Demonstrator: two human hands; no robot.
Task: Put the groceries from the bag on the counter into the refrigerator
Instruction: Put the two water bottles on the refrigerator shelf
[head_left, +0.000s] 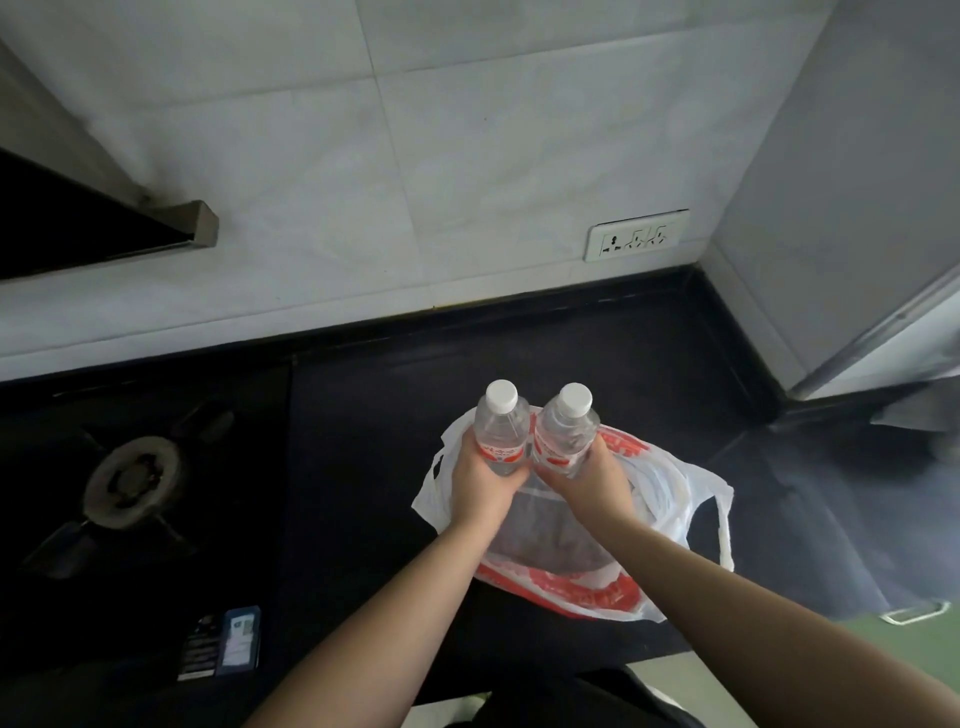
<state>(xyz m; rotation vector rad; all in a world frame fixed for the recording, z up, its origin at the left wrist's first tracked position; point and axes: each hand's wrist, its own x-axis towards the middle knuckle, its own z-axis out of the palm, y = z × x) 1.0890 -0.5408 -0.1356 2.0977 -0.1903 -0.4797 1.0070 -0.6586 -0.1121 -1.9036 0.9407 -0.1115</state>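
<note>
Above the open white-and-red plastic bag (670, 499) on the dark bench (374, 415), two clear water bottles stand upright, caps up and shoulders touching: the left hand (480, 480) grasps the left bottle (500, 434), the right hand (597, 480) grasps the right bottle (566, 431). The refrigerator (883, 332), seemingly the pale appliance edge, lies to the far right, nearer the right hand. Count: two bottles, one bag, two hands.

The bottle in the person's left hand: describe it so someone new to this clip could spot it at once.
On the black counter, right of the gas burner, lies a white and red plastic bag. Above it, two clear water bottles are held side by side. The left hand grips the left bottle, the one nearer the burner.
</note>
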